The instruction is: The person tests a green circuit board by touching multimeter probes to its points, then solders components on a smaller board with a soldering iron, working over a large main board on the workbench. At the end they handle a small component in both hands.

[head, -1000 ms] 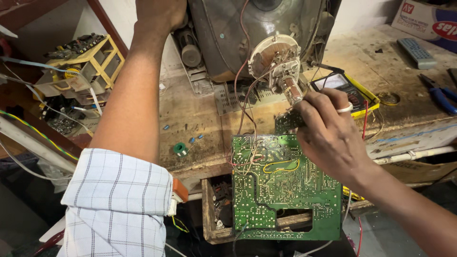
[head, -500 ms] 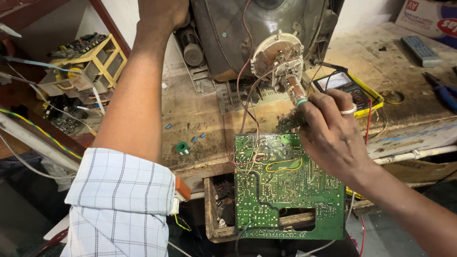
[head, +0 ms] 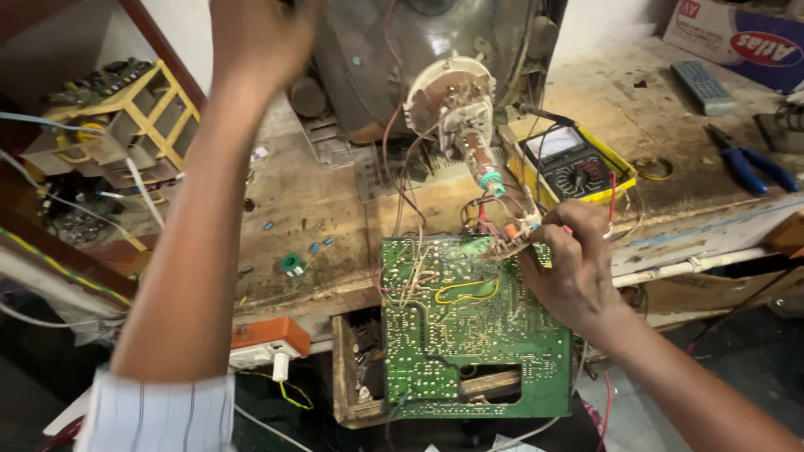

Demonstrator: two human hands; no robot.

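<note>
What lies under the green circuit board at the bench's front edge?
Under the green circuit board, an open wooden drawer shows dark parts at its left. A wooden strip shows through the board's cutout. The rest is covered. The right hand holds the board's upper corner.

The right hand (head: 574, 272) grips a small board (head: 512, 234) at the far right corner of the circuit board (head: 469, 335). Beyond the grip stands the picture tube (head: 402, 59); right of it lies the multimeter (head: 574, 163), farther right the pliers (head: 749, 163).
</note>
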